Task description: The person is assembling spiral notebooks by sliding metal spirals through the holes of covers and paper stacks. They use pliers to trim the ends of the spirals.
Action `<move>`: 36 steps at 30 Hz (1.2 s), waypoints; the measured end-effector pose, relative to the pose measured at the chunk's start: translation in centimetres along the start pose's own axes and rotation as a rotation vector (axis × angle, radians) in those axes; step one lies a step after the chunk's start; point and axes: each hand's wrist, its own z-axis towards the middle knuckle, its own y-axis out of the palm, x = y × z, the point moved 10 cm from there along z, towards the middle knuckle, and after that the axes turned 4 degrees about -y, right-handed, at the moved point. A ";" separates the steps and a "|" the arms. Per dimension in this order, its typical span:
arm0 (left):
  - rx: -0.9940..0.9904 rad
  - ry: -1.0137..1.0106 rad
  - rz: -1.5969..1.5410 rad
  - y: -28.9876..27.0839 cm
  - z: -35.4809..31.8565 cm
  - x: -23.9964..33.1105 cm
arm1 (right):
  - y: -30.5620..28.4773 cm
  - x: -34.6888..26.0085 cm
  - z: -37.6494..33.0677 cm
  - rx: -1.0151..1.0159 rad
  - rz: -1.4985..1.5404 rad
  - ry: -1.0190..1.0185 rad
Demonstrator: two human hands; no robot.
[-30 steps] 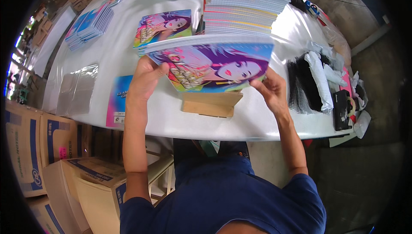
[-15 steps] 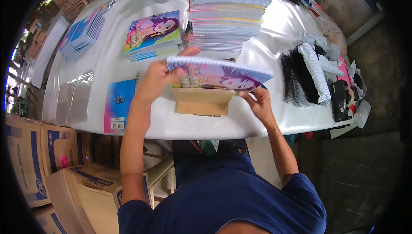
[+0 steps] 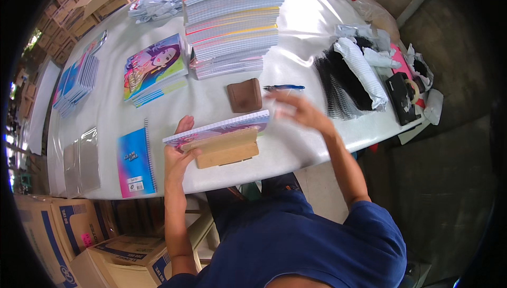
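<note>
Blue-pink spiral notebook (image 3: 134, 158) laid flat left of left hand (image 3: 178, 148). Illustrated notebook (image 3: 224, 127), stood on edge, pinched by its left end in left hand; folded cardboard stand (image 3: 228, 152) set on near side. Brown pouch-looking thing (image 3: 244, 96) parked between hands, farther out. Blue-handled pliers (image 3: 285, 87) seen just beyond right hand (image 3: 301, 111), super blurred, finger pose can't be told.

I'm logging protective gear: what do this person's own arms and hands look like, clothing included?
Short navy-blue fabric sleeves leave both forearms bare. The left hand and the motion-blurred right hand show no gloves; no watch or bracelet is visible.
</note>
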 end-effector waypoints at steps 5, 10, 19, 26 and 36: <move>-0.053 -0.047 0.024 -0.2 0.8 0.1 | -14.9 6.8 0.0 0.547 -1.422 0.267; -0.046 -0.058 0.045 -1.2 1.2 0.9 | -17.3 11.0 -0.4 0.558 -1.325 0.257; 0.128 0.562 1.315 9.1 0.2 13.9 | -10.5 -1.7 2.2 0.156 -0.527 0.093; -0.109 0.389 1.469 15.8 2.7 9.4 | -1.0 -7.8 1.4 0.069 -0.016 0.042; -0.131 0.390 1.414 15.5 2.5 8.8 | -0.2 -7.8 1.6 -0.027 0.021 0.026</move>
